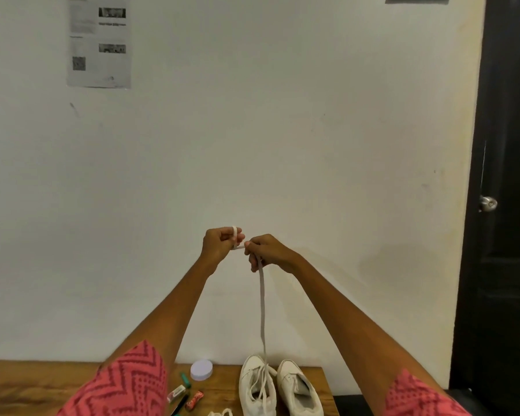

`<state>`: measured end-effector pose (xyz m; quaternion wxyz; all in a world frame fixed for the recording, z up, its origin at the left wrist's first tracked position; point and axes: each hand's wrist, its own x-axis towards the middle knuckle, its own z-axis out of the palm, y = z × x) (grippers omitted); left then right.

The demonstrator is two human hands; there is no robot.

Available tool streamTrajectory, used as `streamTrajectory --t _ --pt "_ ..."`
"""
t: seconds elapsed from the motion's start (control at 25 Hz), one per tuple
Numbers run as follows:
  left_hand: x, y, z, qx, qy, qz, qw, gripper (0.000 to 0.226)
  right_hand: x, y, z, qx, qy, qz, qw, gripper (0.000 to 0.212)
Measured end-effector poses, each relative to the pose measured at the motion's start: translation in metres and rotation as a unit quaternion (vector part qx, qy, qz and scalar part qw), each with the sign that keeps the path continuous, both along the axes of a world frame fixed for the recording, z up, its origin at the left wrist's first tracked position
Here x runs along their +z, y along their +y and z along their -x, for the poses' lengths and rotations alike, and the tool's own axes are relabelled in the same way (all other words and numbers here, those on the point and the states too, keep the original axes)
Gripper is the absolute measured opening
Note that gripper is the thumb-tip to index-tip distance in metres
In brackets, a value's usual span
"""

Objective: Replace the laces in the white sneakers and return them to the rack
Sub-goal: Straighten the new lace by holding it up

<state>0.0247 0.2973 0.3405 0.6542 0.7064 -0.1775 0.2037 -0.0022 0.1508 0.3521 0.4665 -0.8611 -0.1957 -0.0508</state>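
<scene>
Nearest me, pink sleeves (126, 382) frame a wooden table (27, 382) with two white sneakers (257, 385) at 6 o'clock. My left hand (218, 243) has the lace (262, 301) wound round its curled fingers; my right hand (267, 250), just at 3 o'clock, pinches it. The lace drops toward 6 o'clock into the left sneaker.

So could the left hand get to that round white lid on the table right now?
Probably not at once: the left hand has the lace wound round its fingers, raised well above the table. The path down to the round white lid looks open.
</scene>
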Motion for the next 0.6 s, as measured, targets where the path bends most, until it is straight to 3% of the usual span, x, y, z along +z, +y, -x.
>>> streamTrajectory --t 0.16,0.24,0.48,0.6 --pt "-0.010 0.002 -0.007 0.013 -0.091 -0.163 0.982 0.018 0.009 -0.006 0.000 -0.040 0.066 -0.090 0.993 0.036" --pt "-0.017 0.000 -0.010 0.021 -0.088 -0.216 0.972 0.018 0.012 -0.008 -0.002 -0.068 0.069 -0.128 0.987 0.037" --pt "-0.025 -0.006 -0.001 -0.093 0.049 -0.226 0.968 0.025 0.011 -0.025 -0.015 -0.092 0.015 -0.042 0.995 0.035" --pt "-0.018 -0.006 0.006 -0.134 0.117 -0.173 0.969 0.024 0.002 -0.032 -0.018 -0.085 -0.007 -0.071 0.994 0.022"
